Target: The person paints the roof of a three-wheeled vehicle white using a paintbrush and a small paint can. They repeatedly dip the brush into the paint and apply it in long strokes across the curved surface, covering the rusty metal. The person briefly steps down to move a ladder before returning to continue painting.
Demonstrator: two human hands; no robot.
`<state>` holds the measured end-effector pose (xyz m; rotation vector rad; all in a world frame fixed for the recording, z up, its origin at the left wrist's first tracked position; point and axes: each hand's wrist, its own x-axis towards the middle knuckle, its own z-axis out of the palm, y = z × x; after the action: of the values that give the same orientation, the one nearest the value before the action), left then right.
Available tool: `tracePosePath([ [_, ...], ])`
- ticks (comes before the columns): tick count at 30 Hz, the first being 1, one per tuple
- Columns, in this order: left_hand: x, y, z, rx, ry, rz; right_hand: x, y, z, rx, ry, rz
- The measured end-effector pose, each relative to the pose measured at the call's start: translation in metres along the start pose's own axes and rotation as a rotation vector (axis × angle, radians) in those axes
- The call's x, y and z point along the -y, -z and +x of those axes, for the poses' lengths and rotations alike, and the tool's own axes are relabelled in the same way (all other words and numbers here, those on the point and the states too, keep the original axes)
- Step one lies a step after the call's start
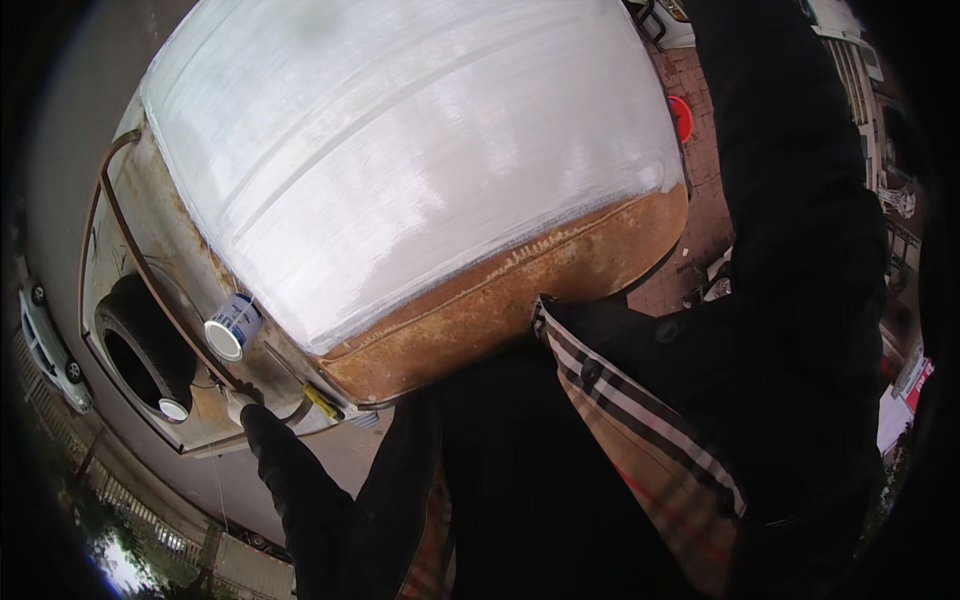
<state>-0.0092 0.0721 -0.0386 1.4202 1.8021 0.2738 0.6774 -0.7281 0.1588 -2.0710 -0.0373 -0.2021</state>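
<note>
A large vehicle roof panel [420, 170] fills the upper middle, coated in streaky white. Its near edge is a bare, rusty brown strip [490, 290]. At the lower left, my left hand [238, 404] closes around the lower end of a rusty metal rail [150, 265]; the fingers show only in part. Just above it, a white-and-blue paint can [232, 328] hangs tilted beside the rail. A yellow-handled tool [321, 400] lies near the panel's corner. My right arm in a black sleeve reaches up past the top edge, so my right hand is out of sight.
Inside the rail lies a black tire [145, 340], with a small white round thing [172, 409] beside it. A red bucket [681, 120] stands on brick paving [700, 190] at the right. A car [52, 347] is on the road at far left.
</note>
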Motion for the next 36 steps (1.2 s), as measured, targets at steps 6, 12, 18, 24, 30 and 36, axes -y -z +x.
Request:
tracePosePath([
  [6,-0.008,-0.013,-0.025,-0.154,0.016,0.063,-0.047,-0.019,0.007,-0.191,-0.234,0.183],
  [12,0.004,-0.015,-0.001,-0.206,0.065,-0.027,-0.078,-0.034,0.024,-0.197,-0.385,0.176],
  [18,0.018,-0.013,0.021,-0.302,0.091,0.056,-0.094,-0.059,0.035,-0.237,-0.242,-0.003],
  [24,0.018,-0.011,0.018,-0.313,0.063,0.099,-0.094,-0.052,0.037,-0.364,-0.230,0.124],
  [30,0.016,-0.016,0.018,-0.321,0.057,-0.053,-0.087,-0.055,0.037,-0.272,-0.286,0.058],
  [36,0.017,-0.017,0.016,-0.361,0.061,0.042,-0.077,-0.063,0.036,-0.334,-0.294,0.226],
])
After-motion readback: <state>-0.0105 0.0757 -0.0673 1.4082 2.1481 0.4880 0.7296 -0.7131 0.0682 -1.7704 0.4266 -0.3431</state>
